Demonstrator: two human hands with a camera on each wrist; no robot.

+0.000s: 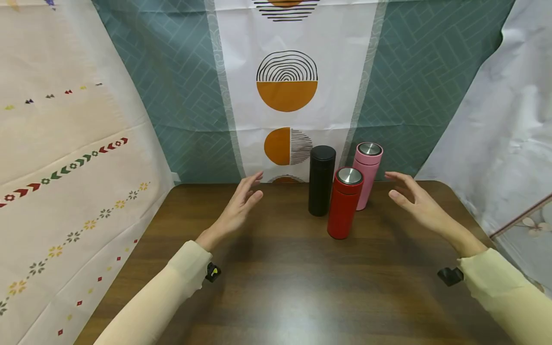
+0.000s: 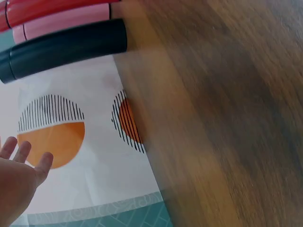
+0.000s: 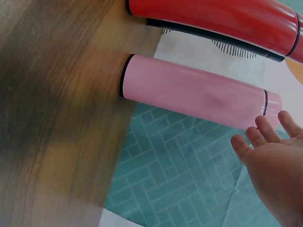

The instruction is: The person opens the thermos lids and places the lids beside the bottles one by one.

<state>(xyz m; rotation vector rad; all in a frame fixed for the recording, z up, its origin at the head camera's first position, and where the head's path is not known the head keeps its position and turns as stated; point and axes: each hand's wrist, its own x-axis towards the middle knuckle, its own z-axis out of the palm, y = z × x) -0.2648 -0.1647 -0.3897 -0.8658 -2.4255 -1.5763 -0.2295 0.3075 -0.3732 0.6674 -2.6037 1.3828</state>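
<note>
A person's left hand (image 1: 235, 205) and right hand (image 1: 424, 206), fingers loosely spread, flank black bottle (image 1: 320, 187), red bottle (image 1: 343, 213) and pink bottle (image 1: 369, 179); all three stand upright on a table (image 1: 276, 254).

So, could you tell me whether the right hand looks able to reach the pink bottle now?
Probably yes: nothing shows between the open right hand and the pink bottle; the red bottle stands to the pink one's left.

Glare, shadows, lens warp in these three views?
Head: bright glare on the table at bottom centre, soft shadows near the left hand and right hand; left wrist: black bottle looks bowed, probably lens distortion; right wrist: red bottle bows too, glossy highlights along it.
</note>
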